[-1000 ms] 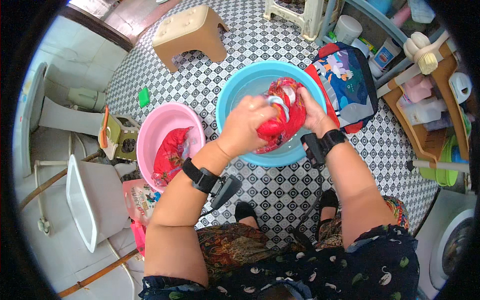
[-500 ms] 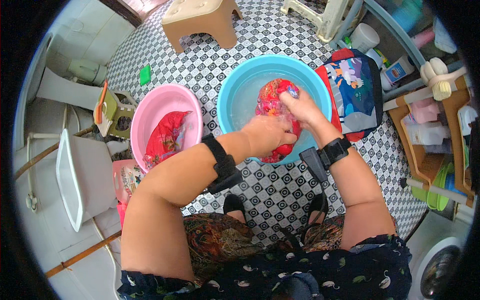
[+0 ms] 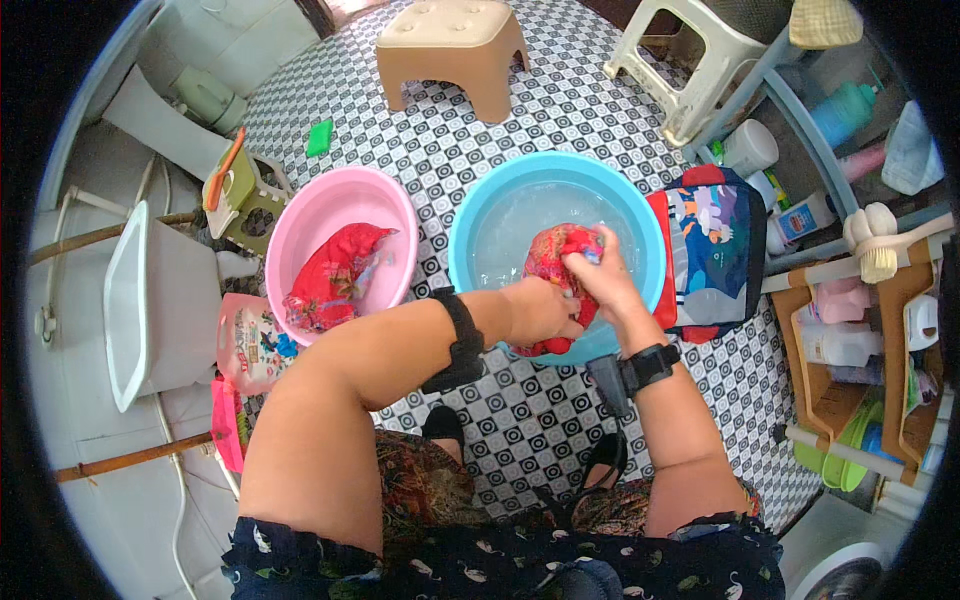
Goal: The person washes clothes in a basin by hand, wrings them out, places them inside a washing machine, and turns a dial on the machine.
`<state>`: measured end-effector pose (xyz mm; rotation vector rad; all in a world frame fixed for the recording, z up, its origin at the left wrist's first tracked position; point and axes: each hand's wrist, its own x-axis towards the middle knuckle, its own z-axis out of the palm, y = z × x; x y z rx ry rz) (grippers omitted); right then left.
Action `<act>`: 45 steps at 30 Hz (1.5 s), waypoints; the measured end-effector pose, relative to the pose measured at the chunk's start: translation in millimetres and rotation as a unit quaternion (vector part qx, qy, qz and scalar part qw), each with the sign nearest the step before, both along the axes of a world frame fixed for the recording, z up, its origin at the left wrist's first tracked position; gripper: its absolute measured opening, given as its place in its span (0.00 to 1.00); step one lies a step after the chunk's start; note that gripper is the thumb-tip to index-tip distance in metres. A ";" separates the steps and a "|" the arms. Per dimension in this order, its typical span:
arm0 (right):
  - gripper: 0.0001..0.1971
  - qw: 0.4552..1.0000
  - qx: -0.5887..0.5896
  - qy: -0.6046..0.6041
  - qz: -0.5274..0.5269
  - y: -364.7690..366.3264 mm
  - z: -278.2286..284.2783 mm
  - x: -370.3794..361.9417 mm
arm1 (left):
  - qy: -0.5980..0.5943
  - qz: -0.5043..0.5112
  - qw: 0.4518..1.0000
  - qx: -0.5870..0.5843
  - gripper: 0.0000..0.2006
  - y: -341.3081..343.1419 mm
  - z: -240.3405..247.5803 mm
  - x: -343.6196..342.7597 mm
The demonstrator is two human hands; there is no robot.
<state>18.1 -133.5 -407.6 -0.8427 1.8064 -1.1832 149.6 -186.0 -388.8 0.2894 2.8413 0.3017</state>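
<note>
A wet red patterned cloth (image 3: 552,258) is bunched up between my hands over the near right part of a blue basin (image 3: 476,192) of cloudy water. My left hand (image 3: 541,308) is closed on the lower left of the bunch. Higher up on its right side, my right hand (image 3: 607,278) grips the cloth with the thumb laid across it. Some of the fabric hangs at the basin's near rim. To the left, a pink basin (image 3: 290,215) holds another red patterned cloth (image 3: 335,275), which neither hand touches.
A red and blue picture backpack (image 3: 712,250) lies against the blue basin's right side. Beyond the basins stand a tan stool (image 3: 445,65) and a white stool (image 3: 690,75). Shelves with bottles (image 3: 840,330) line the right; a white sink (image 3: 150,300) is at left.
My view has shifted, so the basins and stools sit lower in it. Both hands keep hold of the red cloth, and its bunch looks shorter and more gathered.
</note>
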 end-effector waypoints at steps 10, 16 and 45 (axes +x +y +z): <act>0.23 0.885 -0.022 -0.464 0.011 5.9 6.6 -32.0 | 0.090 -0.034 0.994 -0.043 0.21 -22.8 57.4 13.2; 0.23 0.825 -0.147 -0.536 -0.101 2.2 17.0 -14.9 | 0.274 0.255 0.911 0.175 0.37 -32.9 61.8 48.2; 0.23 0.894 -0.134 -0.428 -0.004 -11.5 41.8 6.5 | 0.412 0.451 0.768 0.192 0.23 -28.6 80.0 35.8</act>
